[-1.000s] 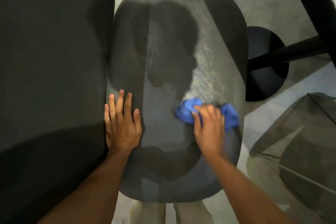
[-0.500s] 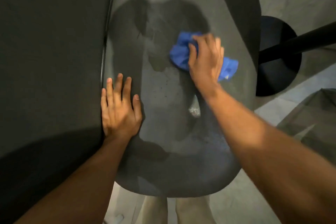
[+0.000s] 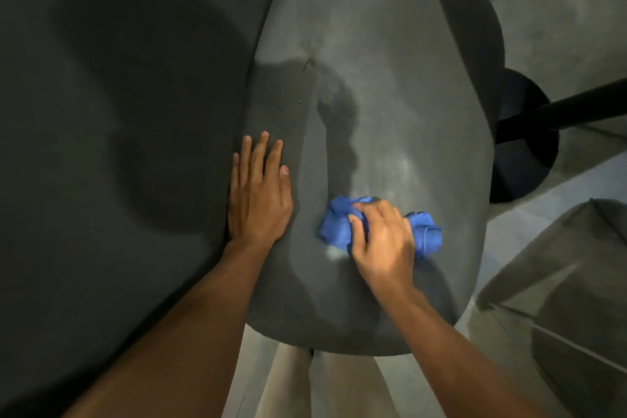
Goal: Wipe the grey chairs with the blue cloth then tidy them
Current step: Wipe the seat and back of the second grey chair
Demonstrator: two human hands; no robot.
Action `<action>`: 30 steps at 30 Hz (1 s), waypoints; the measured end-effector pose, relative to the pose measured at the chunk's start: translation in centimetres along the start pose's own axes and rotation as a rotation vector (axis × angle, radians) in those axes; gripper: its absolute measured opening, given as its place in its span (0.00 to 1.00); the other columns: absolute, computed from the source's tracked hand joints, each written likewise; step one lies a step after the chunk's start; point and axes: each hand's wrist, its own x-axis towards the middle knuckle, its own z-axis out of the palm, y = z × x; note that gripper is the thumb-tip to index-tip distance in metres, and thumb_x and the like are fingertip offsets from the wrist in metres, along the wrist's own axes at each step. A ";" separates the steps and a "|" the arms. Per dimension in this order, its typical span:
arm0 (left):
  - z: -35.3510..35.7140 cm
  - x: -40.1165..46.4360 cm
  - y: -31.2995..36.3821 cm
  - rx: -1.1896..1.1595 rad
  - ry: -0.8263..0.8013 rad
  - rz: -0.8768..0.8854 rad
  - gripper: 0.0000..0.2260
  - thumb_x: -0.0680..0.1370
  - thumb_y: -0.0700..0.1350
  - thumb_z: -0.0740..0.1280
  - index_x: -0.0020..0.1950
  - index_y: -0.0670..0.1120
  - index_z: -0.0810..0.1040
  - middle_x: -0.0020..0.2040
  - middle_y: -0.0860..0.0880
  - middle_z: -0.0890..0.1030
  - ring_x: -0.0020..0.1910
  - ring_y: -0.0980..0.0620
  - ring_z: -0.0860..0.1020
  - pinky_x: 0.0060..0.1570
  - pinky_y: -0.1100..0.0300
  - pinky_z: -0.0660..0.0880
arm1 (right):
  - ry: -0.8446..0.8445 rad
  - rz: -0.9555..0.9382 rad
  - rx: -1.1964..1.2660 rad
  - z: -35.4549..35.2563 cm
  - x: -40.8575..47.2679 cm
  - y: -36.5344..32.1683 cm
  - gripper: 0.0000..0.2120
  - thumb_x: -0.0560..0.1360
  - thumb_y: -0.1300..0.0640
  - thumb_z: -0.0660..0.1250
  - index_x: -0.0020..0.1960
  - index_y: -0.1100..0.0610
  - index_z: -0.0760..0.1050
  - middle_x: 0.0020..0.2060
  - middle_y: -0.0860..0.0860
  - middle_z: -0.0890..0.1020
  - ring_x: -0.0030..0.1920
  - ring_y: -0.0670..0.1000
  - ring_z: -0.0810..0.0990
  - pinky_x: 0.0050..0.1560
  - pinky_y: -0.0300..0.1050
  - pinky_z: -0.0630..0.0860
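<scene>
Fingers of the right hand [image 3: 381, 243] are curled into the blue cloth [image 3: 334, 227], a clenched grip that bunches the fabric and presses it down onto the grey chair [image 3: 390, 78]. The cloth sits directly under that hand: one crumpled lobe pokes out past the thumb on the left, another bulges out past the knuckles on the right, and the middle is hidden beneath the palm. It lies on the near half of the seat, a little toward the right edge.

Across from it, the left hand [image 3: 259, 193] lies flat with its fingers straight and close together, holding nothing, palm resting on the chair's left edge where the seat meets the dark worktop [image 3: 118, 112]. The two hands are near each other but apart, with a strip of bare seat between them.

Shadow from the person's head and arms falls over the seat and the worktop. Beyond the chair's right side stands a black round base [image 3: 524, 146] with a black pole running off to the right, on a pale grey floor [image 3: 559, 27]. Another grey chair [image 3: 570, 299] shows at the lower right, well apart from the cloth. Light trousers [image 3: 298, 383] show below the seat's near edge.
</scene>
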 end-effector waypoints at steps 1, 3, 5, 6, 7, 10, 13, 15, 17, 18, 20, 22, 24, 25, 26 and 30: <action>-0.3 -0.9 -0.1 -0.018 0.001 -0.003 0.23 0.84 0.48 0.54 0.78 0.44 0.70 0.80 0.43 0.66 0.81 0.41 0.60 0.80 0.46 0.54 | 0.012 -0.007 -0.020 0.4 1.6 -0.2 0.11 0.80 0.53 0.61 0.49 0.58 0.80 0.44 0.56 0.79 0.43 0.61 0.79 0.44 0.56 0.76; -0.7 -3.4 -0.1 -0.028 0.001 -0.002 0.22 0.84 0.47 0.57 0.77 0.43 0.71 0.80 0.43 0.67 0.81 0.42 0.61 0.80 0.47 0.54 | 0.050 -0.037 -0.051 1.4 6.3 -0.8 0.13 0.79 0.52 0.59 0.49 0.59 0.79 0.44 0.59 0.79 0.44 0.63 0.78 0.43 0.57 0.75; -0.9 -5.2 0.1 -0.014 -0.003 -0.008 0.22 0.83 0.46 0.58 0.76 0.44 0.72 0.79 0.44 0.68 0.81 0.43 0.62 0.80 0.47 0.56 | 0.093 -0.046 -0.081 2.4 12.9 -1.9 0.14 0.79 0.52 0.59 0.51 0.60 0.78 0.47 0.61 0.79 0.47 0.65 0.78 0.46 0.58 0.73; -0.9 -5.4 0.1 -0.010 0.001 -0.013 0.22 0.83 0.45 0.57 0.76 0.44 0.72 0.79 0.44 0.68 0.80 0.43 0.62 0.80 0.46 0.57 | 0.109 -0.040 -0.099 2.7 16.5 -2.7 0.14 0.80 0.52 0.60 0.53 0.60 0.78 0.50 0.62 0.79 0.51 0.65 0.77 0.49 0.59 0.71; -0.9 -5.3 0.1 -0.007 0.005 -0.021 0.22 0.82 0.46 0.57 0.76 0.44 0.72 0.79 0.45 0.68 0.80 0.44 0.62 0.80 0.46 0.57 | 0.124 -0.043 -0.114 3.0 19.9 -3.5 0.14 0.80 0.52 0.60 0.56 0.60 0.78 0.54 0.62 0.78 0.55 0.65 0.76 0.52 0.59 0.69; -0.6 -5.0 0.2 0.003 0.017 -0.025 0.23 0.82 0.46 0.56 0.77 0.44 0.71 0.80 0.45 0.67 0.81 0.44 0.61 0.80 0.46 0.57 | 0.100 -0.062 -0.101 4.4 26.4 -6.0 0.15 0.80 0.54 0.59 0.60 0.59 0.77 0.59 0.61 0.77 0.60 0.63 0.74 0.56 0.57 0.67; -0.3 -5.3 0.1 0.006 0.032 -0.015 0.23 0.82 0.46 0.58 0.77 0.45 0.71 0.80 0.45 0.67 0.81 0.44 0.60 0.80 0.45 0.57 | 0.099 -0.079 -0.027 5.9 23.8 -6.6 0.12 0.77 0.57 0.61 0.56 0.59 0.79 0.54 0.60 0.79 0.55 0.64 0.77 0.53 0.57 0.69; -0.3 -5.3 0.1 0.024 0.040 -0.018 0.23 0.82 0.45 0.58 0.77 0.44 0.71 0.79 0.44 0.67 0.81 0.44 0.61 0.79 0.45 0.58 | 0.071 -0.193 0.058 5.9 18.5 -6.3 0.10 0.75 0.58 0.64 0.52 0.60 0.80 0.49 0.61 0.80 0.49 0.64 0.79 0.50 0.58 0.71; -0.4 -5.2 0.2 0.037 0.037 -0.019 0.23 0.81 0.45 0.59 0.77 0.44 0.71 0.80 0.44 0.67 0.81 0.43 0.62 0.79 0.44 0.59 | 0.006 -0.249 0.089 5.4 13.5 -6.1 0.09 0.75 0.58 0.64 0.51 0.59 0.80 0.47 0.59 0.80 0.46 0.62 0.78 0.50 0.56 0.69; -0.5 -5.3 0.3 0.040 0.034 -0.018 0.23 0.81 0.45 0.59 0.77 0.44 0.71 0.80 0.44 0.67 0.81 0.43 0.62 0.79 0.44 0.59 | -0.018 -0.249 0.089 5.2 12.3 -6.1 0.09 0.76 0.58 0.63 0.51 0.59 0.80 0.46 0.59 0.80 0.45 0.62 0.78 0.49 0.54 0.68; -0.5 -5.4 0.2 0.046 0.022 -0.017 0.24 0.81 0.45 0.60 0.78 0.44 0.70 0.80 0.44 0.67 0.81 0.43 0.61 0.79 0.44 0.59 | -0.029 -0.233 0.096 5.4 13.6 -6.6 0.09 0.76 0.58 0.64 0.50 0.60 0.80 0.46 0.60 0.79 0.45 0.63 0.78 0.48 0.55 0.68; -0.4 -5.2 0.2 0.045 -0.001 -0.024 0.24 0.81 0.45 0.59 0.78 0.44 0.70 0.80 0.44 0.66 0.81 0.43 0.60 0.79 0.44 0.58 | 0.007 -0.209 0.083 6.3 18.1 -7.8 0.10 0.76 0.57 0.63 0.49 0.61 0.79 0.46 0.62 0.79 0.47 0.65 0.78 0.47 0.58 0.69; -0.4 -5.2 0.2 0.046 -0.019 -0.039 0.24 0.81 0.46 0.58 0.78 0.45 0.69 0.80 0.45 0.65 0.82 0.44 0.59 0.79 0.44 0.57 | 0.061 -0.177 0.098 6.7 23.9 -9.8 0.12 0.77 0.56 0.61 0.51 0.62 0.79 0.51 0.63 0.79 0.52 0.65 0.77 0.50 0.58 0.68; -0.3 -5.1 0.3 0.044 -0.027 -0.037 0.24 0.82 0.46 0.58 0.78 0.45 0.69 0.81 0.45 0.65 0.82 0.44 0.58 0.80 0.44 0.57 | 0.055 -0.153 0.086 6.9 26.3 -10.6 0.13 0.78 0.55 0.60 0.54 0.61 0.79 0.54 0.62 0.78 0.55 0.65 0.76 0.53 0.57 0.67; -0.3 -5.2 0.3 0.041 -0.033 -0.032 0.24 0.82 0.46 0.57 0.79 0.45 0.69 0.81 0.45 0.65 0.82 0.44 0.58 0.80 0.45 0.56 | 0.034 -0.132 0.063 7.1 27.7 -11.2 0.13 0.79 0.55 0.59 0.57 0.60 0.78 0.58 0.61 0.77 0.58 0.63 0.75 0.56 0.56 0.67; -0.2 -5.2 0.2 0.032 -0.019 -0.034 0.24 0.82 0.46 0.59 0.78 0.45 0.69 0.81 0.45 0.65 0.82 0.44 0.58 0.79 0.44 0.58 | 0.000 -0.218 0.130 7.6 24.5 -10.9 0.10 0.76 0.58 0.63 0.51 0.63 0.79 0.51 0.63 0.79 0.51 0.65 0.78 0.49 0.59 0.71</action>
